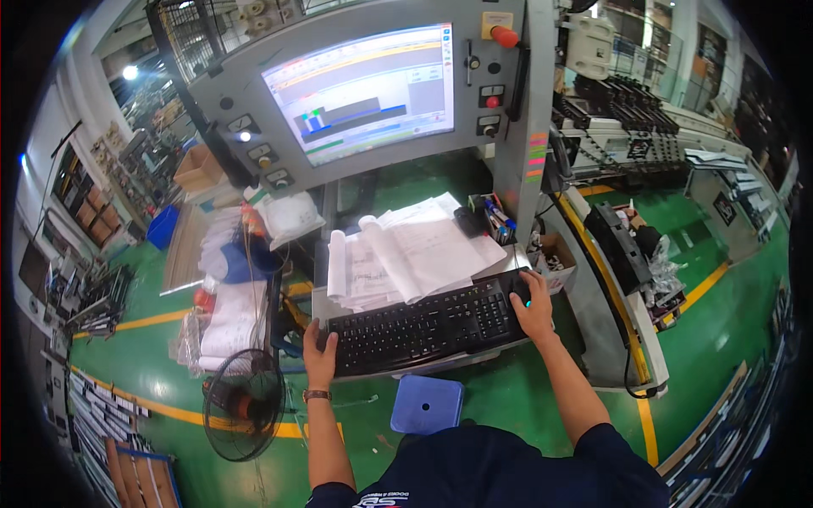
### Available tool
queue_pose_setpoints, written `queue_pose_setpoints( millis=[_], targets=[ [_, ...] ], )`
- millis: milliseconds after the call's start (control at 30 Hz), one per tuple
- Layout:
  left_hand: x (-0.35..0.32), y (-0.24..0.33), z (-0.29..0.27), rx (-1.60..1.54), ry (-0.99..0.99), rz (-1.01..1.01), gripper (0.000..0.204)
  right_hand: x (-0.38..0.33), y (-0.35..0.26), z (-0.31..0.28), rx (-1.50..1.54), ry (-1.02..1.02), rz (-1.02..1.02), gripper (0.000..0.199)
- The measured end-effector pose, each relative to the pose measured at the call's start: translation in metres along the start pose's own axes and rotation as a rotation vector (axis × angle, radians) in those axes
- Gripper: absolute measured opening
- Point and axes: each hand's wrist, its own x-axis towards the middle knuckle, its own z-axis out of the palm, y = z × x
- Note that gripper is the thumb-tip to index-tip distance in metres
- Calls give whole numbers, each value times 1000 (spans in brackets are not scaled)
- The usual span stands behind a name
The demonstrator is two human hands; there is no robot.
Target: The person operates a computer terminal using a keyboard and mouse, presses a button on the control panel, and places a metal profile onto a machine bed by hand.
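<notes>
A black keyboard (423, 328) lies slightly tilted on a small shelf below the machine's screen. At its left end is my left hand (319, 354), thumb against the keyboard's edge and fingers along the outer side, closed on that end. Past the number keys, my right hand (532, 306) is closed over a dark computer mouse (520, 286) with a small greenish light. Behind the keyboard, several loose paper sheets (423, 254) are piled with curled edges. The lit screen (364, 89) above them shows a software window with a grey and blue drawing.
A red knob (505, 36) and buttons sit on the panel around the screen. A pen box (495, 222) stands right of the papers. Below the shelf is a blue stool (427, 405); a black fan (244, 405) stands at left. A yellow-edged machine frame (605, 292) rises at right.
</notes>
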Motion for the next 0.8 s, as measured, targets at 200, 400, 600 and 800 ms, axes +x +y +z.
queue_pose_setpoints(
  millis=[200, 400, 600, 800],
  targets=[
    [-16, -6, 20, 61, 197, 61, 48, -5, 5, 4, -92, 18, -19, 59],
    [-17, -9, 20, 155, 238, 79, 45, -9, 6, 7, -33, 77, 39, 53],
    [-18, -2, 25, 123, 245, 73, 43, -10, 7, 5, -36, 102, 51, 48],
    [-16, 1, 27, 169, 246, 90, 41, -11, 10, 3, -25, 104, 59, 49]
  ],
)
